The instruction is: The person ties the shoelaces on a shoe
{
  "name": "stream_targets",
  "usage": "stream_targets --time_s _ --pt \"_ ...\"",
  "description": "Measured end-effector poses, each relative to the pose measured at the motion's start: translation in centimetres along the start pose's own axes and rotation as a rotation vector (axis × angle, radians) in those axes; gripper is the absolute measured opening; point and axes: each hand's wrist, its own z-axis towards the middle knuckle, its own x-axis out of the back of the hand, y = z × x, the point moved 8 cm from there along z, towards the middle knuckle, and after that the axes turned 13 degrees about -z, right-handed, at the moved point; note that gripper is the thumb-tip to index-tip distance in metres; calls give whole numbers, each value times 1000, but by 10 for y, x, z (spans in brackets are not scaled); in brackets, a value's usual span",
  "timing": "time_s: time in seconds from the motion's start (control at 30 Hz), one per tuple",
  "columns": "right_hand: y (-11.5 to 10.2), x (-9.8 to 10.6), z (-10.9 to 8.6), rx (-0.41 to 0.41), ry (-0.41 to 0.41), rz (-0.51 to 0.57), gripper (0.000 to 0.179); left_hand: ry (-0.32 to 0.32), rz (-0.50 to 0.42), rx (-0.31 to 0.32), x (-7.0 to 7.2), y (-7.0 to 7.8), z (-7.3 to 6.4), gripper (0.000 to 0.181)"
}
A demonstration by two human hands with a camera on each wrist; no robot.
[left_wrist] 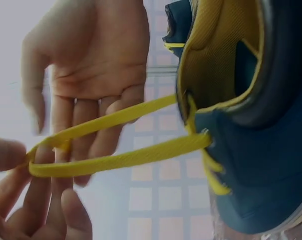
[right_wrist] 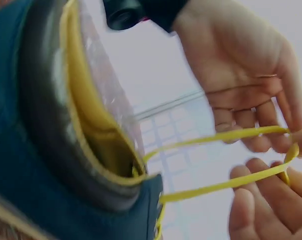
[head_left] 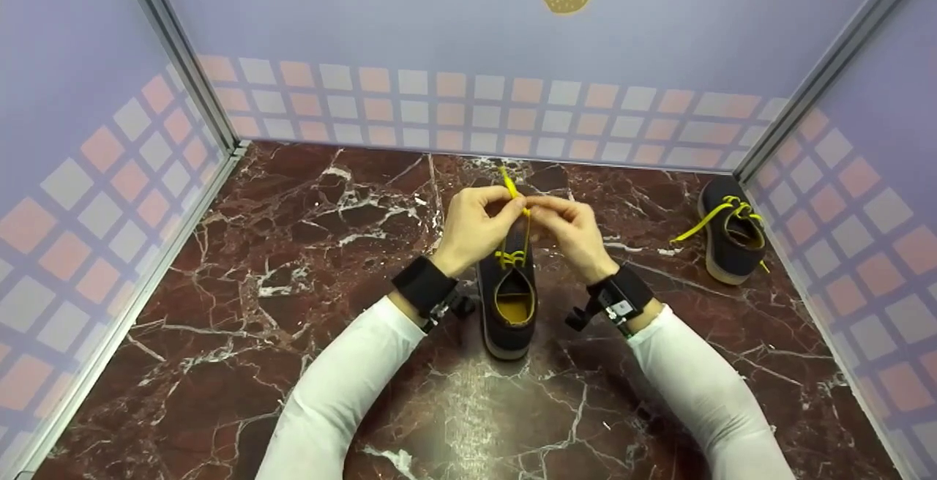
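Observation:
A dark sneaker [head_left: 505, 337] with a yellow lining stands upright on the marbled surface between the forearms, its opening nearest the body. From its eyelets, two yellow shoelace [left_wrist: 115, 162] strands rise taut and meet at the fingers. My left hand [head_left: 476, 224] pinches the shoelace between thumb and index finger. Close against it, my right hand [head_left: 575, 235] pinches the shoelace with thumb and index finger too. A yellow lace end [head_left: 509, 180] sticks out beyond the fingertips. The hands cover the shoe's toe in the head view. How the strands cross at the fingertips is hidden.
A second dark sneaker [head_left: 736, 257] with a loose yellow lace stands at the right, near the side wall. Lilac panels with pink and white squares enclose the dark red marbled surface [head_left: 329, 392] on the left, right and back.

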Motion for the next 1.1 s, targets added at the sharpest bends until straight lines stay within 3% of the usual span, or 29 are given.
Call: stream_targets --time_s 0.1,0.23,0.4,0.5,0.7,0.83,0.93,1.03,1.1 --pt "-1 4 0 0 114 123 25 67 -89 32 0 -6 -2 19" --pt "-2 4 -1 -2 212 288 25 158 -289 110 -5 -14 -5 24" --pt "7 -4 1 -125 236 491 45 289 -649 254 -13 -27 -7 31" --pt "11 -7 1 -183 247 557 31 342 -859 338 -18 -35 -9 36" --pt "6 -11 1 -169 242 734 40 411 -1115 435 -26 -39 -12 41" --pt "1 -12 1 -140 194 889 48 440 -1231 434 -28 -38 -14 43" --pt "-4 -12 1 -112 126 983 54 456 -1265 424 -25 -39 -15 44" --pt "-6 -8 -1 -97 63 1019 56 443 -1232 430 -19 -42 -16 44" --pt "-2 -1 -2 -99 30 972 54 401 -1172 437 -11 -46 -16 43"
